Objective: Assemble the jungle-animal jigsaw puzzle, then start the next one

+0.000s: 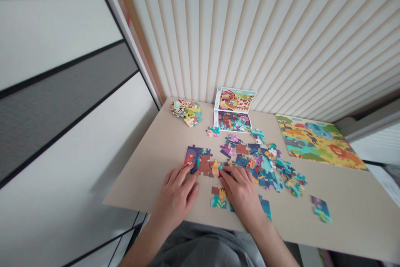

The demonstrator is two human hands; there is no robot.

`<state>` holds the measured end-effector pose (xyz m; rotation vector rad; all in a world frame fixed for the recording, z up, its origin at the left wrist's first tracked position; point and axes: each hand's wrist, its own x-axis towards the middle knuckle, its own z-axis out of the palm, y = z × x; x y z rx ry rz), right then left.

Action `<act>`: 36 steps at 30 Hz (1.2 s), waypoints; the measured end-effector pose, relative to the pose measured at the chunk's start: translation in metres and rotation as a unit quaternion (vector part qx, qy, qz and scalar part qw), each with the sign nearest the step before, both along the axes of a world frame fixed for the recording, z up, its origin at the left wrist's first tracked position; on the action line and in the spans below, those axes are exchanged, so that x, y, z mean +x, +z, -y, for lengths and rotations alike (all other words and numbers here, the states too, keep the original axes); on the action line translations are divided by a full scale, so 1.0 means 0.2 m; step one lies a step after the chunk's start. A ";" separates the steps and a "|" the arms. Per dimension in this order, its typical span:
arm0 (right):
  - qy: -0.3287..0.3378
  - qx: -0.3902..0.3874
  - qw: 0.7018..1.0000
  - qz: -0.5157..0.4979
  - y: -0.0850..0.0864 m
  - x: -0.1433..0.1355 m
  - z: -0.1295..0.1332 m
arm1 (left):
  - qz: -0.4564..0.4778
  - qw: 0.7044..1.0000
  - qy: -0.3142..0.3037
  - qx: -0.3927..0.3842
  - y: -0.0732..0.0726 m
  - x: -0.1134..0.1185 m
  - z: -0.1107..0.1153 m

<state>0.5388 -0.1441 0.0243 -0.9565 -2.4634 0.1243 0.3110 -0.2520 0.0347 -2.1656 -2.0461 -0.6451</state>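
Several joined puzzle pieces [204, 164] lie on the table, dark blue and brown with a red figure at the left. My left hand [178, 192] rests at their lower left edge, fingers apart and holding nothing. An orange and teal piece [215, 168] sits at the right end of the joined group. My right hand [239, 183] has its fingertips on the right edge of that piece, pressed together. A teal and yellow piece [218, 201] lies between my hands, nearer the front edge. Blue pieces [266, 207] are partly hidden under my right forearm.
Loose pieces [268, 167] spread to the right of centre. Another pile [187, 112] lies at the back left. An open picture booklet [234, 111] stands at the back. An animal puzzle [318, 141] and a single piece [321, 208] lie right.
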 end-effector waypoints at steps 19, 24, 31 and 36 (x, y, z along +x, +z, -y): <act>0.001 0.010 1.000 -0.007 -0.04 0.00 0.00 | -0.016 1.000 -0.008 0.012 -0.01 0.00 -0.01; -0.003 -0.005 1.000 -0.002 -0.03 0.00 0.01 | -0.025 0.999 -0.045 0.016 0.01 0.01 -0.04; 0.002 -0.022 1.000 -0.021 -0.03 0.00 0.01 | -0.003 0.998 -0.064 0.007 0.03 0.06 -0.14; 0.007 -0.025 0.999 -0.024 -0.02 0.00 0.01 | 0.005 0.997 -0.077 0.011 0.02 0.07 -0.15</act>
